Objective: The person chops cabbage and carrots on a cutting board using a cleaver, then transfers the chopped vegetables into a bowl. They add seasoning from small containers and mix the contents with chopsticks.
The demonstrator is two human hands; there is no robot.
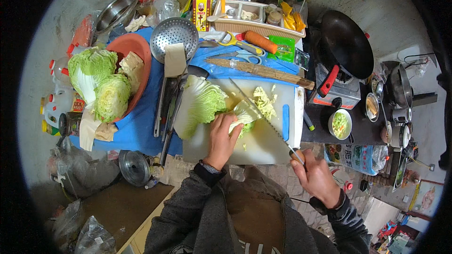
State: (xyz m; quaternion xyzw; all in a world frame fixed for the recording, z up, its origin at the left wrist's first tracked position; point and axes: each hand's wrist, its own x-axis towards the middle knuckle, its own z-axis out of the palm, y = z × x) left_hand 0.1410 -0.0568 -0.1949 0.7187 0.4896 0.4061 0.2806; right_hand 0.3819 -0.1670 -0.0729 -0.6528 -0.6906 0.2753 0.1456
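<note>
My left hand grips a piece of napa cabbage on a white plastic cutting board. In my right hand is the wooden handle of a long kitchen knife, its blade slanting up and left over the board, against or just above the cabbage piece. Cut cabbage bits lie right of the blade. A large cabbage leaf section rests on the board's left part, beside my left hand. The underside of the held piece is hidden by my fingers.
A red-brown basin with cabbages stands at the left. Metal utensils lie beside the board. Behind it are a bundle of thin sticks, scissors, a peeler and a carrot. At right are a wok on a stove and a bowl of chopped vegetables.
</note>
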